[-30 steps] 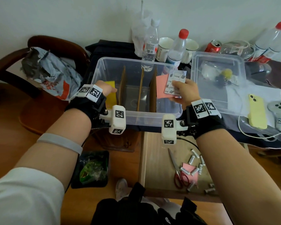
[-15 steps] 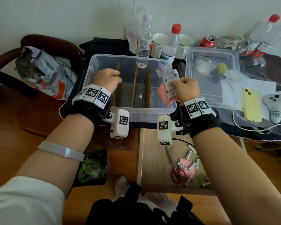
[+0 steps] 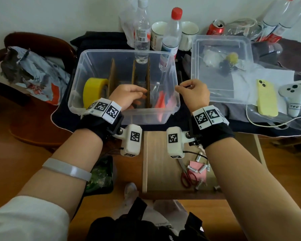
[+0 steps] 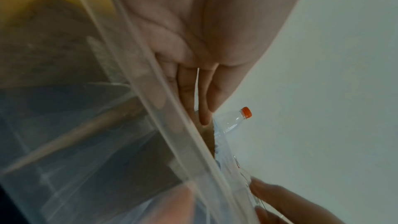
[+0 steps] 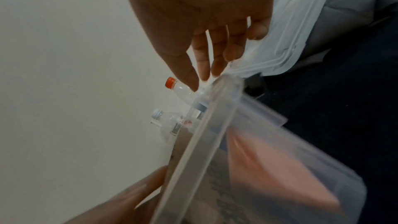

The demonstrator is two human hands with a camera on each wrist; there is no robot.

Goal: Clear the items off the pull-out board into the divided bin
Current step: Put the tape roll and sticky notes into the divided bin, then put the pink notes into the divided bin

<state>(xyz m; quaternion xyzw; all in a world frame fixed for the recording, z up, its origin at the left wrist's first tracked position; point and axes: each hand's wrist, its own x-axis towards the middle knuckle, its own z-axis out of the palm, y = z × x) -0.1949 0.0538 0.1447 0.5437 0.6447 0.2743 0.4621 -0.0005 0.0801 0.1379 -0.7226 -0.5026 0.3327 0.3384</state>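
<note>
The clear divided bin stands on the dark cloth, split by cardboard dividers. A yellow tape roll stands in its left compartment, and pink paper lies in its right one. My left hand is inside the bin, its straight fingers at the right-hand divider, holding nothing. My right hand hovers just outside the bin's right rim, fingers relaxed and empty. On the pull-out board below lie red scissors, several small batteries and a pink note.
A second clear tub stands right of the bin. Bottles, mugs and a can line the wall behind. A yellow phone and a white controller lie at the right. A chair with a crumpled bag is at the left.
My right hand let go of the pink paper and card, which now lie in the right compartment. My left hand released the yellow tape and moved right inside the bin.
</note>
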